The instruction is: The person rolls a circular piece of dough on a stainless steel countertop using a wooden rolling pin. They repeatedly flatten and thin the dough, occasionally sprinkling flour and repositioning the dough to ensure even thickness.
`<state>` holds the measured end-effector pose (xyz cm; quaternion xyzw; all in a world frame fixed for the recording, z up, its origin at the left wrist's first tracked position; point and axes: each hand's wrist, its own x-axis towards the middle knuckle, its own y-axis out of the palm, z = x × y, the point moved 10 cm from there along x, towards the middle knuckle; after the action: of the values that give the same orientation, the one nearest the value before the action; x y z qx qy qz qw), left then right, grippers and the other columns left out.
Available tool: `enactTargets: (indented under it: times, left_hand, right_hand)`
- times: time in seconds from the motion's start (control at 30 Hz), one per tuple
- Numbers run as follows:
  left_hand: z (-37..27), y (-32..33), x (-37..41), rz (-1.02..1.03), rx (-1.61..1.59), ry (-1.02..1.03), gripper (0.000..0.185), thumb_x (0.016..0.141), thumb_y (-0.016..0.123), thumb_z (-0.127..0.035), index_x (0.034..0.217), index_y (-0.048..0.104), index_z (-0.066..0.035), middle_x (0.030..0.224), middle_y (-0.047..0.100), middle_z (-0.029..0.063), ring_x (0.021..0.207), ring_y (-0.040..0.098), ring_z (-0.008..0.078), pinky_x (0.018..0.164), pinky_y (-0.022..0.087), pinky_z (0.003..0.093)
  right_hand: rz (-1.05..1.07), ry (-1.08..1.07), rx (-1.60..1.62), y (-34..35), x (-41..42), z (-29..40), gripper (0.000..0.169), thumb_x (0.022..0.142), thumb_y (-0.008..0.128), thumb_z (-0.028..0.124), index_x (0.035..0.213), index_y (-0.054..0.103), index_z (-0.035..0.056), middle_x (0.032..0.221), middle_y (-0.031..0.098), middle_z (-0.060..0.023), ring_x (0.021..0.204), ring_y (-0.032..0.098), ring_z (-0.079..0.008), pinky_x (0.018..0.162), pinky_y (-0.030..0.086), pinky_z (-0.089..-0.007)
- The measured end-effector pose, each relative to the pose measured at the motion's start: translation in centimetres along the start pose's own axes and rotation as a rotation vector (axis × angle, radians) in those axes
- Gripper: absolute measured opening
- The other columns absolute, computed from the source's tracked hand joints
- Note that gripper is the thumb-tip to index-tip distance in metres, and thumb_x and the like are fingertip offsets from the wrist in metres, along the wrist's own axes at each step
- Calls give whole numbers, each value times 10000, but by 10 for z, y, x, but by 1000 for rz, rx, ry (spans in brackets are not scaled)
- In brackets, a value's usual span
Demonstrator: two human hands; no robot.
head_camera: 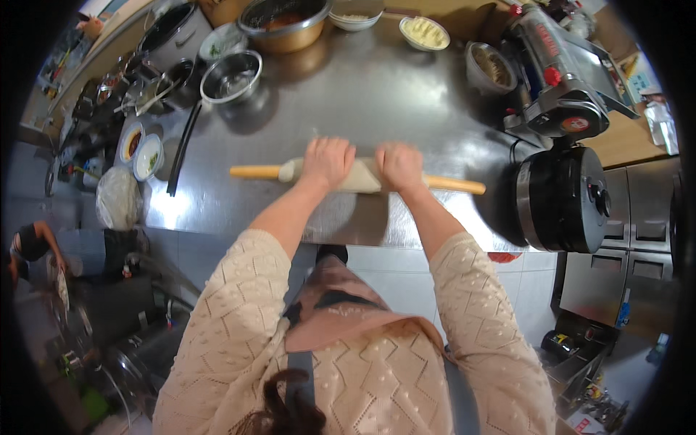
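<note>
A sheet of pale dough point(361, 178) is wrapped around a long wooden rolling pin point(457, 184), which lies across the steel worktop point(348, 103) near its front edge. Bare wood sticks out at both ends of the roll. My left hand point(328, 162) grips the wrapped pin left of its middle, knuckles up. Just to the right, my right hand point(401, 163) is curled over the roll in the same way, slightly blurred. Between my hands an edge of the dough slants across the roll. My palms and fingertips are hidden.
Bowls line the back, including a large metal bowl point(302, 38) and a bowl of yellow food point(424, 33). A black rice cooker point(563, 198) and a metal machine point(565, 81) stand right. Black chopsticks point(185, 147) and small bowls point(148, 157) lie left. Another person point(38, 244) is far left.
</note>
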<state>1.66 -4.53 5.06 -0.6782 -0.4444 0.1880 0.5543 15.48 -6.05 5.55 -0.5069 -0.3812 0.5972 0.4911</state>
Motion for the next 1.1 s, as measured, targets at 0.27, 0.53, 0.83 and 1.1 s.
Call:
enactTargets:
  times: [0.27,0.53,0.83,1.1]
  left_hand:
    - [16,-4,18,-90,4,21,381,950,542,-262,1260,603,-49,1241,635,120,1179,574,287,1101,364,493]
    - [61,-28,54,-345,24,57,390,907,576,-237,1250,604,-53,1160,632,128,1076,592,313,1034,397,518]
    - [102,11,138,136,21,-152,294,943,521,-272,850,679,-42,927,706,133,892,657,342,830,510,454]
    - [173,-68,-43,-110,217,-574,342,1001,424,-248,861,666,-50,945,695,166,905,644,389,799,499,506]
  right_hand:
    - [-451,-222,105,-5,24,-17,211,902,559,277,977,662,108,906,676,-74,855,638,-288,802,461,-459]
    - [-805,-313,49,-49,48,-37,201,912,527,255,974,663,120,928,668,-71,928,621,-286,902,446,-439]
    - [-258,35,-12,-6,140,-80,393,953,429,315,808,705,76,820,712,-152,828,678,-368,835,489,-481]
    - [-100,-389,140,-2,146,102,495,993,353,372,863,750,105,921,738,-137,900,683,-365,885,504,-473]
